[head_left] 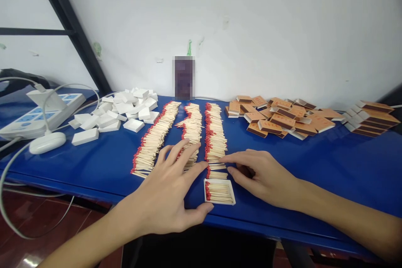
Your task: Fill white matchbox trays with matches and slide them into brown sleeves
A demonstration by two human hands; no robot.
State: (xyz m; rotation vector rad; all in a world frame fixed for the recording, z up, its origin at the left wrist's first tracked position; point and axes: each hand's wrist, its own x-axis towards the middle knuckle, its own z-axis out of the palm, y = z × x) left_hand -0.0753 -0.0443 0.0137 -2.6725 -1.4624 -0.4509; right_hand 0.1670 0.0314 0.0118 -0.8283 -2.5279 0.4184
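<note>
My left hand [171, 188] is open with its fingers spread. Its index fingertip reaches the red heads of the right-hand row of matches [216, 134], while its thumb rests near the lower left corner of a white matchbox tray [233, 192]. Loose matches [220, 192] lie side by side in that tray. Opposite, my right hand [266, 176] has index finger and thumb apart at the bare ends of the same row; its other fingers curl under, partly hidden. Two more rows of matches, a middle row [192, 117] and a left row [157, 138], run alongside, partly behind my left hand.
White empty trays [125, 106] are heaped at the back left, beside a power strip [40, 115] and a white charger [47, 143] with cables. Orange matchbox sleeves [279, 117] lie piled at the back right. Stacked matchboxes [373, 117] stand farther right. The blue table [314, 163] meets a wall.
</note>
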